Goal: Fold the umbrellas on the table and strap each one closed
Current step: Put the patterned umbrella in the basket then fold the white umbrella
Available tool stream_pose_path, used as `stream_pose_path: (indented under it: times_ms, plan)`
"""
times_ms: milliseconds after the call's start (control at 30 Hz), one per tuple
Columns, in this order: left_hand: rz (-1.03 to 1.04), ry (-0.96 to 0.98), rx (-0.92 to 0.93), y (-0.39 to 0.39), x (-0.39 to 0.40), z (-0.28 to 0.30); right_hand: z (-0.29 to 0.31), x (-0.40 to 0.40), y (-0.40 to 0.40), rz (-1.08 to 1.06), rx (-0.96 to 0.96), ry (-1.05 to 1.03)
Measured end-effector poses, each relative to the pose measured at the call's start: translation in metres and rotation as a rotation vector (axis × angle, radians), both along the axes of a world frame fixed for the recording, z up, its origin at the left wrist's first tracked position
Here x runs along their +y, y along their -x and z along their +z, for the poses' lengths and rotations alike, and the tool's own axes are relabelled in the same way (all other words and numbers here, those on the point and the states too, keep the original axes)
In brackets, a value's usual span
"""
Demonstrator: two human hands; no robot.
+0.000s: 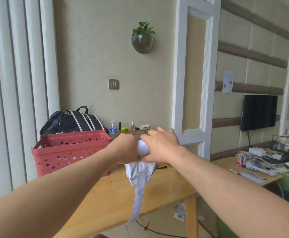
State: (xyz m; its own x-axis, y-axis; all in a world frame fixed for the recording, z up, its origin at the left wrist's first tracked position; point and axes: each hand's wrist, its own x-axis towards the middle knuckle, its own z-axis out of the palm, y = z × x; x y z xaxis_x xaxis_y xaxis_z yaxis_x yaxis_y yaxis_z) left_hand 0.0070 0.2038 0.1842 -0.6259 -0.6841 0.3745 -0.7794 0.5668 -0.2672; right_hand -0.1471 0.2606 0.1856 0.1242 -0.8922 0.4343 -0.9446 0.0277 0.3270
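I hold a white folded umbrella (140,170) upright above the wooden table (166,186). My left hand (125,148) is closed around its upper part from the left. My right hand (161,145) covers the top from the right, thumb pinching the fabric and fingers spread over it. The two hands touch each other. The umbrella's white strap (138,200) hangs loose, straight down past the table's front edge. A thin black cord (161,167) shows at the umbrella's right side.
A red perforated basket (66,152) stands on the table at left, a dark backpack (71,122) behind it. Small bottles and a low shelf (133,129) sit by the wall. A cluttered side table (253,170) is at right, below a wall TV (258,112).
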Motion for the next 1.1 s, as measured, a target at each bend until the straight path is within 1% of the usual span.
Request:
stream_pose_path:
  times_ms: [133, 300, 367, 467, 533, 600, 667, 733, 800, 900, 1000, 1100]
  plan:
    - [0.03, -0.024, -0.014, -0.001, 0.006, 0.004, -0.007, -0.005, 0.006, -0.041, -0.067, 0.06]
    - [0.059, -0.167, -0.02, -0.003, 0.012, 0.007, -0.008, -0.003, 0.021, 0.093, -0.018, 0.155]
    - [0.061, -0.262, 0.021, -0.005, 0.014, 0.012, -0.007, -0.003, 0.026, 0.174, 0.004, 0.209]
    - [0.068, -0.483, 0.082, -0.015, 0.015, 0.019, -0.012, -0.004, 0.031, 0.283, 0.074, 0.276]
    - [0.068, -0.568, 0.084, -0.023, 0.011, 0.022, -0.014, -0.004, 0.028, 0.314, 0.12, 0.253]
    - [0.057, -0.579, 0.073, -0.028, 0.008, 0.021, -0.01, -0.002, 0.021, 0.271, 0.104, 0.16]
    - [0.04, -0.488, 0.0, -0.029, 0.008, 0.018, -0.005, 0.002, 0.015, 0.199, 0.109, 0.092]
    - [0.025, -0.321, -0.091, -0.029, 0.008, 0.015, -0.002, 0.006, 0.008, 0.141, 0.09, 0.065]
    - [0.005, -0.166, -0.135, -0.029, 0.006, 0.014, -0.001, 0.008, 0.003, 0.086, 0.059, 0.033]
    - [-0.072, 0.002, -0.063, -0.023, 0.004, 0.009, 0.001, 0.009, -0.004, 0.01, -0.046, -0.012]
    - [-0.119, 0.169, 0.032, -0.014, 0.004, 0.0, 0.002, 0.008, -0.007, -0.012, -0.172, -0.038]
    - [-0.099, 0.203, 0.044, -0.014, -0.001, -0.003, 0.004, 0.011, -0.004, -0.018, -0.213, -0.106]
